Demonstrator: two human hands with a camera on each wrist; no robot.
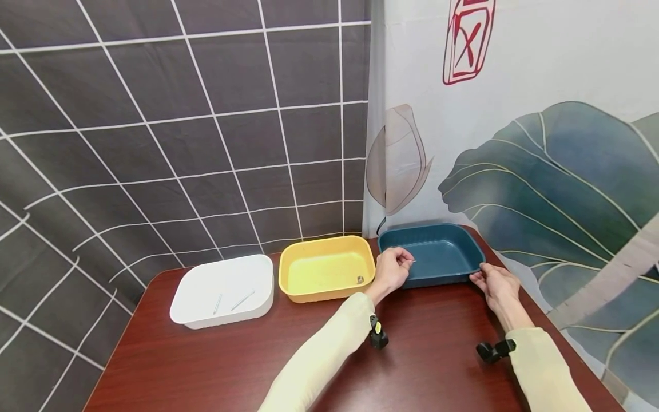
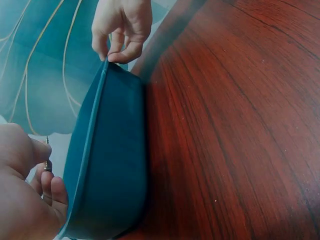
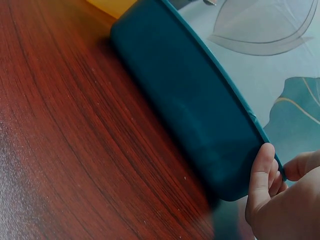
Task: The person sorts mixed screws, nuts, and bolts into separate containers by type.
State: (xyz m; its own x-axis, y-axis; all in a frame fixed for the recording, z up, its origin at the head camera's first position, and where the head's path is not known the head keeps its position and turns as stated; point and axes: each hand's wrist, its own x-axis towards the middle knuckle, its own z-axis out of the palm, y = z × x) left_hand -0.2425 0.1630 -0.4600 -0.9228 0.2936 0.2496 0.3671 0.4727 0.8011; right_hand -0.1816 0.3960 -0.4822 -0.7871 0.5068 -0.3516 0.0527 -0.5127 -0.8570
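Observation:
A dark blue plastic basin (image 1: 432, 281) stands at the table's right back. Over its left front rim, my left hand (image 1: 392, 269) pinches a small metal screw (image 2: 47, 162) between thumb and fingers. The screw's threaded end points up in the left wrist view. My right hand (image 1: 498, 285) grips the basin's front right corner, thumb and fingers on either side of the rim. In the right wrist view the fingers (image 3: 261, 170) press the outer wall near that corner.
Left of the basin stands a yellow basin (image 1: 319, 297) with a small metal piece (image 1: 360, 279) at its front right. Farther left, a white basin (image 1: 231, 317) has two thin rods (image 1: 243, 300) in it. Behind the reddish-brown table (image 1: 206, 366) hang a gridded dark cloth and a leaf-patterned one.

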